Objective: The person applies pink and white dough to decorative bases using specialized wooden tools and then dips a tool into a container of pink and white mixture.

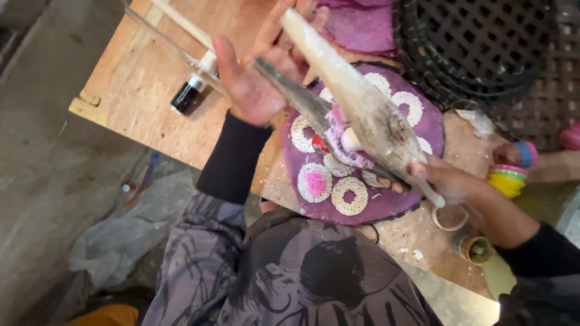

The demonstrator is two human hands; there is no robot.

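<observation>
Hands gripping a long pale stick over a purple woven mat

Left hand (254, 78) wraps its upper part, fingers curled; right hand (450, 181) pinches the stick (362, 102) at its thin lower end; looks stiff, light, dusty

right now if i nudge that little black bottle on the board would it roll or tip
The black bottle lies on its side on the wooden board, so it probably can't tip. Its round body would likely roll, perhaps toward the near edge. Being small, it probably feels light.
</observation>
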